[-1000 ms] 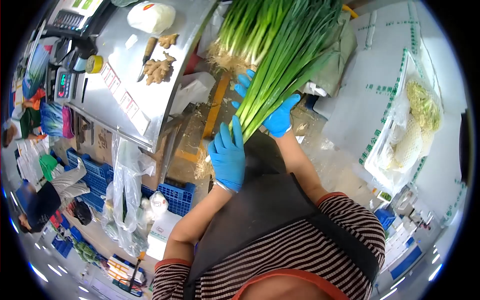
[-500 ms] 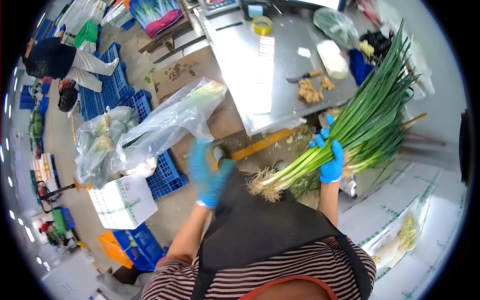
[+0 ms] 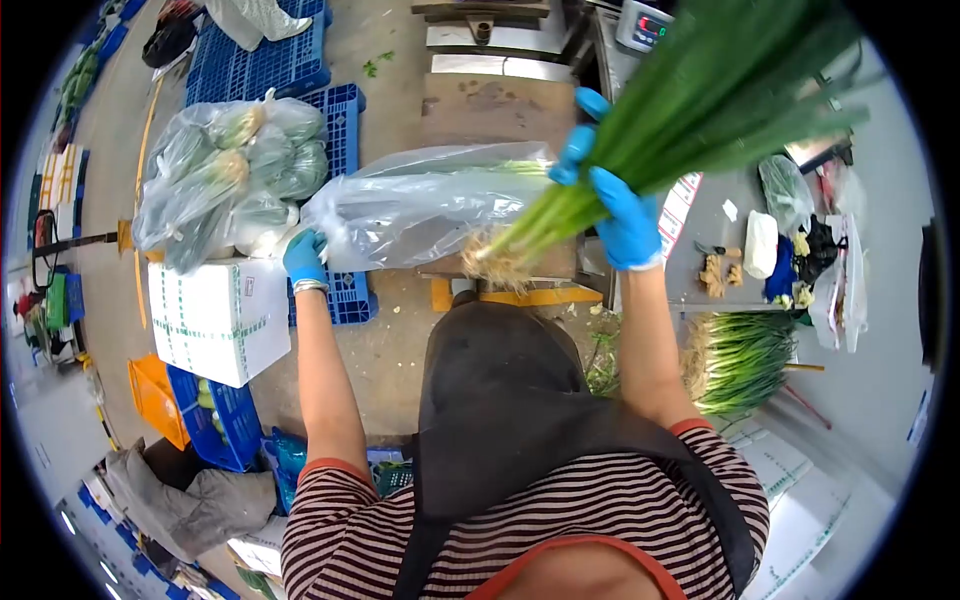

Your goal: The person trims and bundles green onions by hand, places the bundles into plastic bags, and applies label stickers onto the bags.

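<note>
Blue gloves cover both hands. My right hand (image 3: 622, 205) is wrapped round a bunch of green onions (image 3: 680, 110), whose roots point down-left and whose leaves spread to the upper right, slightly blurred. Those roots overlap the right end of a long clear plastic bag (image 3: 400, 215) with some green onions inside. At the bag's left end, my left hand (image 3: 306, 258) has its fingers closed on the plastic edge, just above a white box (image 3: 215, 315).
Filled clear bags (image 3: 235, 170) lie upper left by blue pallets (image 3: 215, 65). More green onions (image 3: 745, 360) lie at the right, below a metal table (image 3: 690, 245) with ginger (image 3: 715, 275) and a knife. A blue crate (image 3: 225, 420) is lower left.
The view has swung left. My left hand has let go of the bunch and reached left to the clear bag. My right hand has carried the bunch over the bag's right end.
</note>
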`<state>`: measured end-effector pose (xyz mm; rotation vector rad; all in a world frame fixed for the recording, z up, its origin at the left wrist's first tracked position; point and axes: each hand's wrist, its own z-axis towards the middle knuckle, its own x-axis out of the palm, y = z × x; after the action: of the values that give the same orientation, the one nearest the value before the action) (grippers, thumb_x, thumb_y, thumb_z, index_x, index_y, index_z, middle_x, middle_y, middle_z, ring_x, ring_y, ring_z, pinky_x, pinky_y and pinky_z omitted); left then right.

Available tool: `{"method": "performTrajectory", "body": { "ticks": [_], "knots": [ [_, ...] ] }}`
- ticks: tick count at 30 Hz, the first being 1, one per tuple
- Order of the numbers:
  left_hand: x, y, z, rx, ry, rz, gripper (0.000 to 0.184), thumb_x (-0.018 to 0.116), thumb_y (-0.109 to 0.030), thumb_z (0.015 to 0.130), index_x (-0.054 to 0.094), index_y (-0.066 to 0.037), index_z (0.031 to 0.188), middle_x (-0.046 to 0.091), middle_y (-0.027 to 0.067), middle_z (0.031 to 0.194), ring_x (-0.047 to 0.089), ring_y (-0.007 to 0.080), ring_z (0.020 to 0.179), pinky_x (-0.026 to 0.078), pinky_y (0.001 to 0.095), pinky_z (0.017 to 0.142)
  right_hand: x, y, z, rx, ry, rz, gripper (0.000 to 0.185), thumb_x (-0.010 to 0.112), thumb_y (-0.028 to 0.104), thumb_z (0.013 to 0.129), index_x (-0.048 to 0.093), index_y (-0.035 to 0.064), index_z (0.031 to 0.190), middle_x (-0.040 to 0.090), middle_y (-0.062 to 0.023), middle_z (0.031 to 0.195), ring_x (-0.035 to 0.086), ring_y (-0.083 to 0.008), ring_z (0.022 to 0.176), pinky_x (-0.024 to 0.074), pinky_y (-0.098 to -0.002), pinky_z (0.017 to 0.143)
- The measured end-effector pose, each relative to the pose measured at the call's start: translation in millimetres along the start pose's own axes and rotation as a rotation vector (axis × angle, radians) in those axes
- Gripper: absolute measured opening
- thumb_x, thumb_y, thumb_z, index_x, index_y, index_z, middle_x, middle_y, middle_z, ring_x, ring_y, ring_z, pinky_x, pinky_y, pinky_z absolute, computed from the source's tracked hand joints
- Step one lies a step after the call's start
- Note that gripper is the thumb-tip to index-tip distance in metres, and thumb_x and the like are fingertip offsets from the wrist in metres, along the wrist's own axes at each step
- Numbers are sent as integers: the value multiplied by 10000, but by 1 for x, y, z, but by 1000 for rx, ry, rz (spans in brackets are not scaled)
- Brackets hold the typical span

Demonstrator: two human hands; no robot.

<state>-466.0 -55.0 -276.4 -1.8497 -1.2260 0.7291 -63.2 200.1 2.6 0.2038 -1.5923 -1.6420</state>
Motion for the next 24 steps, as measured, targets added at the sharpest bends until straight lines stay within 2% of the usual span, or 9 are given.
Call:
{"method": "performTrajectory", "body": {
  "ticks": [4, 8, 10, 11, 14, 16, 18, 22, 24],
  "knots": [
    [18, -13, -20, 212, -95, -131, 257, 653, -160, 913, 567, 61, 1012, 655, 98, 824, 620, 206, 686, 523, 292, 621, 58, -58, 71, 43, 182, -258, 462, 722, 134, 842, 566, 1, 1256, 651, -60, 1052, 620, -162, 896, 521, -346, 854],
    [26, 18, -33, 460, -17, 385, 507, 809, -305, 787, 624, 78, 1064, 658, 153, 952, 557, 193, 868, 481, 334, 794, 123, -125, 109, -133, 339, -349, 394, 777, 158, 803, 637, 1, 1136, 689, -112, 1028, 655, -202, 828, 540, -326, 802],
    [12, 41, -17, 126, 46, 471, 529, 719, -271, 875, 558, 78, 1238, 657, 154, 1108, 597, 245, 960, 483, 348, 883, 147, -156, 109, -29, 377, -229, 521, 800, 183, 769, 592, 14, 1216, 681, -125, 1072, 656, -204, 870, 535, -332, 827],
    [11, 47, -7, 365, 62, 436, 460, 632, -250, 929, 546, 56, 1262, 633, 146, 1163, 590, 228, 1012, 486, 348, 903, 159, -167, 106, -90, 399, -222, 589, 806, 210, 756, 560, 42, 1265, 672, -129, 1099, 658, -218, 913, 531, -352, 836],
    [39, -9, -46, 309, 354, -238, 474, 428, -282, 1034, 375, -32, 1434, 439, 125, 1438, 460, 231, 1270, 390, 381, 1073, 181, -203, 97, -62, 550, -338, 727, 783, 291, 743, 472, 127, 1380, 638, -160, 1149, 644, -311, 1025, 518, -415, 866],
    [26, -13, -32, 210, 559, -534, 535, 404, -338, 1040, 297, -72, 1491, 333, 122, 1532, 375, 248, 1357, 313, 418, 1142, 181, -216, 98, -45, 642, -500, 674, 746, 341, 752, 507, 153, 1354, 626, -182, 1121, 620, -377, 1038, 515, -429, 875],
    [7, -12, -41, 183, 445, -434, 625, 427, -435, 1017, 263, -97, 1517, 285, 128, 1563, 327, 276, 1398, 244, 448, 1178, 162, -247, 96, -158, 688, -674, 580, 701, 319, 794, 531, 129, 1315, 631, -178, 1125, 618, -380, 1034, 515, -431, 871],
    [-16, -10, -68, 165, 379, -416, 561, 446, -369, 1000, 337, -72, 1464, 361, 127, 1483, 386, 264, 1327, 295, 412, 1121, 60, -295, 72, -124, 799, -843, 368, 582, 257, 911, 584, 74, 1231, 634, -163, 1175, 613, -363, 1058, 490, -409, 913],
    [-18, -9, -80, 130, 342, -420, 531, 456, -336, 992, 374, -59, 1438, 399, 126, 1443, 415, 258, 1292, 320, 395, 1093, 2, -308, 57, 234, 677, -726, 329, 499, 248, 968, 618, 56, 1207, 628, -163, 1229, 610, -328, 1061, 461, -389, 954]
  ]
}}
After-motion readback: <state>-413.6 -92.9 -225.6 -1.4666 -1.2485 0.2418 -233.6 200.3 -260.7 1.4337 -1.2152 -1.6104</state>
